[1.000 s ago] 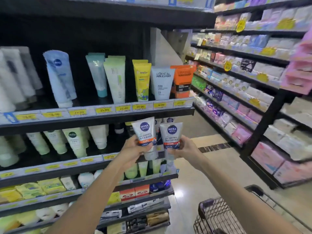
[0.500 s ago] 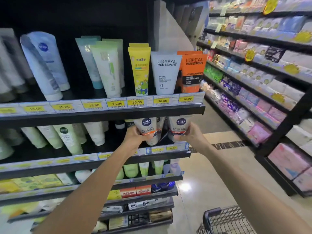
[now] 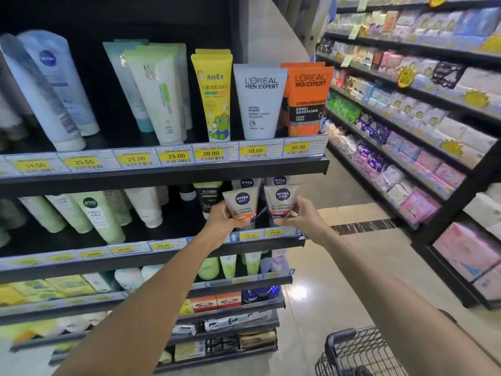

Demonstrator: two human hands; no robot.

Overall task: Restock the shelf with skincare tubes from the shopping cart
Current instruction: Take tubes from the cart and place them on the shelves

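Two white squeeze tubes with a dark round Nivea Men badge and an orange band, held cap-down, now sit at the mouth of the second shelf, where a second ago they were out in front of it, above the price rail. The left tube [image 3: 242, 206] is in the left hand [image 3: 221, 222], the right tube [image 3: 282, 202] in the right hand [image 3: 301, 215]; the fingers of each hand are pressed around the lower half of its tube, pinching it front and back, with the fingers [image 3: 289, 213] of the right hand showing across the orange band. Both tubes have come forward and down under the black metal upper shelf edge [image 3: 189, 176], and their caps now hang just behind the strip of yellow price labels [image 3: 273, 232] on the black second shelf [image 3: 162, 256]. At 12 o'clock from the hands, two more tubes of the same kind [image 3: 279, 181] stand further back in the same slot, so the pair is lined up with its own row. I judge the step to be nearly done: the tubes look to be inside the right bay but are not yet set down and released. The dark wire shopping cart [image 3: 352, 351] sits at 5 o'clock, well apart from the hands; what it holds cannot be told.
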